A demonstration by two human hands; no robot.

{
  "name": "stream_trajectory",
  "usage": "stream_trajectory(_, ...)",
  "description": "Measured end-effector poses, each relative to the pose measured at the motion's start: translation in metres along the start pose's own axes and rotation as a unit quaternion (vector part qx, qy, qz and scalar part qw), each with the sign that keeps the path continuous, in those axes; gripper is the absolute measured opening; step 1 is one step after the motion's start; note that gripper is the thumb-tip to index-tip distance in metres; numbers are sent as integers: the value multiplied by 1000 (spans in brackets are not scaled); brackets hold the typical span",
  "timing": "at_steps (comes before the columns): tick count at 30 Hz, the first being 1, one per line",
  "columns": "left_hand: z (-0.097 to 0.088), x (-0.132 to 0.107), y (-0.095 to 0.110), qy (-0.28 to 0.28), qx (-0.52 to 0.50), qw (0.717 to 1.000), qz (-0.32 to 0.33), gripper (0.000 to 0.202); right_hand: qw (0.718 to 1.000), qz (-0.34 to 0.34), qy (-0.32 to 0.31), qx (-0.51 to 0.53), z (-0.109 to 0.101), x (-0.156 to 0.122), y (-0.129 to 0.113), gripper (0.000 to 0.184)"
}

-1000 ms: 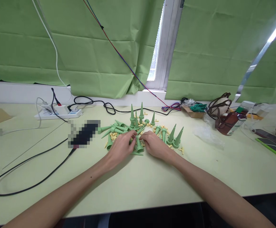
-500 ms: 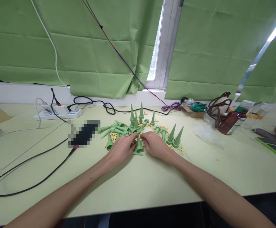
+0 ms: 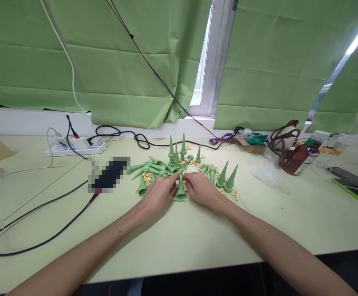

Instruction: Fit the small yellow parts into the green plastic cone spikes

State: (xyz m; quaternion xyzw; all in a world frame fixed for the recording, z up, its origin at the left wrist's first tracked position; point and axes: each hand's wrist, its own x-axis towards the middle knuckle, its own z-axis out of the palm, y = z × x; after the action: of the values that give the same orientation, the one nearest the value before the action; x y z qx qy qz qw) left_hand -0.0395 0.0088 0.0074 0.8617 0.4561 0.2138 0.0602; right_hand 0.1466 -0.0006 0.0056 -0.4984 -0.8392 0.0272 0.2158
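Note:
My left hand (image 3: 162,190) and my right hand (image 3: 199,186) meet over a pile of green plastic spikes and small yellow T-shaped pieces. Both have curled fingers, thumb and forefinger drawn together. Between the fingertips rises the narrow tip of a green cone-shaped spike (image 3: 181,191), its wide end toward me. Whether the fingers grip that spike or some small piece is hidden. Several loose green spikes (image 3: 154,167) lie by my left hand. Two upright spikes (image 3: 229,183) stand right of my right hand, near a yellow T-shaped piece (image 3: 236,195). More upright spikes (image 3: 183,149) stand behind.
A dark, blurred-out device (image 3: 110,173) with a black cable lies at left, before a white power strip (image 3: 97,147). At right are a clear plastic bag (image 3: 269,176), a brown bottle (image 3: 302,158) and a small cardboard box (image 3: 249,146). Green curtains (image 3: 129,82) hang behind.
Both hands stay nearly in place, with only a slight shift of the fingers around the cone's tip. The pile looks the same.

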Motion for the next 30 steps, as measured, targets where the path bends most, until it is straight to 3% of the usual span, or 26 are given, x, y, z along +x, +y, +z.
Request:
stream_trajectory(9, 1, -1, 1, 11, 20, 1000, 4, 22, 1000, -4, -1, -3, -1, 1, -1, 21)
stream_trajectory(21, 1, 0, 1, 28, -26, 999, -12, 14, 1000, -3, 1, 1, 0, -1, -1, 21)
stream_trajectory(25, -1, 1, 1, 59, -10, 998, 6, 18, 1000, -6, 11, 8, -1, 0, -1, 20)
stream_trajectory(30, -2, 1, 4, 122, -17, 992, 41, 21, 997, -1, 68, 48, -4, 2, -4, 21)
